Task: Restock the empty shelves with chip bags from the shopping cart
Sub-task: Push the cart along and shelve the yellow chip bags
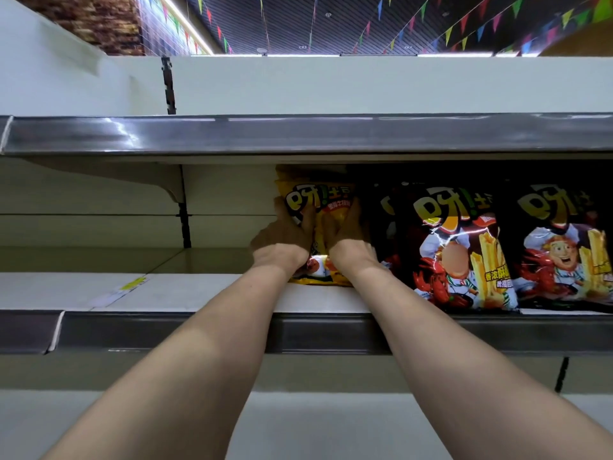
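Yellow chip bag stands upright on the middle shelf, set back from the front edge, and we hold it from both sides. Our left hand grips the left edge of the yellow chip bag, and its fingers are curled round this edge. Our right hand holds the right side of the bag, with its fingers lying along the bag, between it and the row next to it. This row is of black chip bags, which begin just beside the yellow one and go on to the right end of the shelf, closer to the front edge. A small yellow tag lies flat on the shelf, well to the left of our hands. The upper shelf runs just above the tops of the bags. Above it, coloured flags hang on strings under the dark ceiling.
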